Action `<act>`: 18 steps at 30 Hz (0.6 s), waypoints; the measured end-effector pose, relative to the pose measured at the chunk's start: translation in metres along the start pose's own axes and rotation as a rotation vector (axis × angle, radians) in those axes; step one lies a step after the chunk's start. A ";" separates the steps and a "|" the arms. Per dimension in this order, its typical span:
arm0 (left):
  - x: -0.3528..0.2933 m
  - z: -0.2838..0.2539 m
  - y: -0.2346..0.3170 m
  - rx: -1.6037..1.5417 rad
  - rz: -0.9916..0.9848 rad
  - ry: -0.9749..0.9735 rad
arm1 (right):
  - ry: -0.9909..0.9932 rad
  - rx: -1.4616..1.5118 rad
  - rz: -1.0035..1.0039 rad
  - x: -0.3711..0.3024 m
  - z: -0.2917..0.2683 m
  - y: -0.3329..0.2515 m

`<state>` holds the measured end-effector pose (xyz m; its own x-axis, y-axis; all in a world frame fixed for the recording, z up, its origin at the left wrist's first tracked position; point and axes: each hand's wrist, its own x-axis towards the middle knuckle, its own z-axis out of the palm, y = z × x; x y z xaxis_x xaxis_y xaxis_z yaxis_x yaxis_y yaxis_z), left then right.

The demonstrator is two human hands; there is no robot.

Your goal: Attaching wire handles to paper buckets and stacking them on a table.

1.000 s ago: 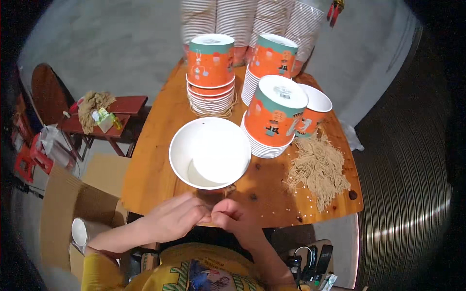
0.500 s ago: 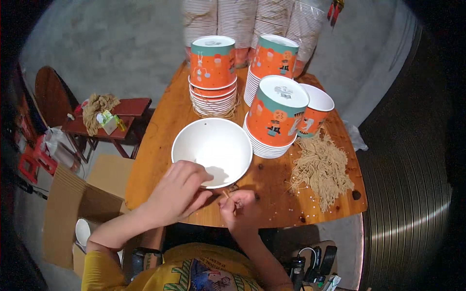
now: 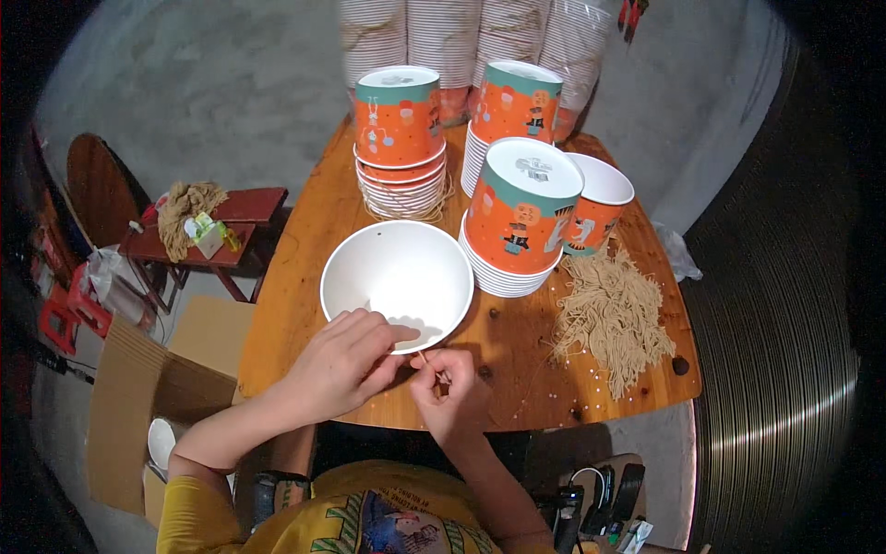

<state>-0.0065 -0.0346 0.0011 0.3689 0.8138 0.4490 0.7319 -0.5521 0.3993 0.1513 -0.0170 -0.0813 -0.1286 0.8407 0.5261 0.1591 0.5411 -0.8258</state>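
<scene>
The white tub [image 3: 397, 277] sits on the table [image 3: 286, 323] with its round mouth up, at 1 o'clock from the left hand [image 3: 337, 365] and 11 o'clock from the right hand [image 3: 454, 414]. The right hand is narrowed to a pinch on a thin tan cord [image 3: 423, 355], whose short visible length runs roughly from 5 to 11 o'clock, its tip at the near rim. The left hand is half curled over the rim at the tub's 7 o'clock; I cannot tell whether it grips. Inside the tub only shadow shows. From the tub, upturned stacks stand at 12 [image 3: 399, 120], 1 [image 3: 513, 102] and 2 o'clock [image 3: 524, 217], a string pile [image 3: 614, 323] lies past 3, and a box [image 3: 129, 406] at 8 apparently holds a white cup [image 3: 162, 441].
</scene>
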 end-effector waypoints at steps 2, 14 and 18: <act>-0.001 -0.001 0.000 -0.003 -0.004 -0.001 | -0.021 -0.012 0.021 0.001 0.000 -0.001; 0.009 -0.007 -0.005 -0.022 -0.036 -0.093 | 0.039 -0.072 0.021 0.004 0.004 -0.004; 0.031 -0.017 -0.019 -0.237 -0.099 -0.366 | 0.029 -0.085 0.056 0.004 0.005 -0.002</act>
<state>-0.0185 -0.0020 0.0209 0.5137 0.8517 0.1037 0.6382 -0.4601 0.6172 0.1456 -0.0147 -0.0789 -0.0890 0.8692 0.4864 0.2479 0.4923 -0.8344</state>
